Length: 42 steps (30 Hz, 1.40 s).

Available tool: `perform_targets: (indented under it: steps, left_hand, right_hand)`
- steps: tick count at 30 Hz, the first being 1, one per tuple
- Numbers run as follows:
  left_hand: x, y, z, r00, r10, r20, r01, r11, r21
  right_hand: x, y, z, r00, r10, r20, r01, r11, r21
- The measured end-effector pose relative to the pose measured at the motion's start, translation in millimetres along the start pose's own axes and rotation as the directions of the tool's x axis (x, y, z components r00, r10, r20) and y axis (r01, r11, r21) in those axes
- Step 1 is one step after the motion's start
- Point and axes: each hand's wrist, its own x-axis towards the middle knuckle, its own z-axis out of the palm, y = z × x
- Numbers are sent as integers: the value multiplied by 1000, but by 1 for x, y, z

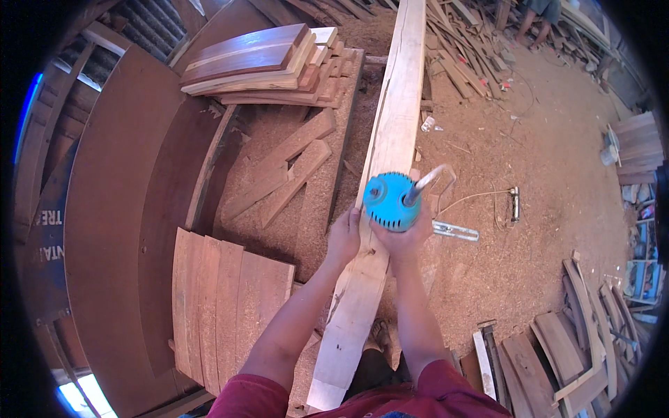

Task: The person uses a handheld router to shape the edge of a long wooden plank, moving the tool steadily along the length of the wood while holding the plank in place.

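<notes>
A long pale wooden plank [394, 118] runs from below my chest to the far top of the view. A round blue power tool [390, 200] with a grey cord [432, 177] sits on the plank at mid length. My right hand [404, 240] grips the tool's body from behind. My left hand [345, 237] rests on the plank's left edge, touching the tool's left side. My foot [380, 334] shows beneath the plank.
Stacked reddish boards [265, 63] lie at the top left, and curved panels [223, 306] at the lower left. Sawdust covers the workbench [279, 209] and the floor [543, 209]. Offcuts [557, 355] pile at the lower right, scrap sticks [467, 49] at the top. Another person's legs [533, 21] stand far off.
</notes>
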Motion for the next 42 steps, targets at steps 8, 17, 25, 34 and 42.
perform_targets:
  steps: [8,17,25,34,42]
  left_hand:
    - [-1,-5,1,997,-44,-70,45,999,17]
    - [2,-9,4,997,-52,-61,54,998,27]
    - [2,-6,2,995,-48,-86,51,998,42]
    - [3,-1,1,997,12,-73,-9,999,44]
    - [3,0,0,997,-41,-62,42,999,26]
  right_hand:
    - [37,26,29,996,65,-66,-65,998,-2]
    - [89,43,52,990,-84,-118,68,989,-129]
    - [133,65,81,981,-90,-174,66,989,-135]
    - [178,87,101,984,-94,-151,65,980,-190]
    - [217,109,125,978,-95,-188,60,981,-183]
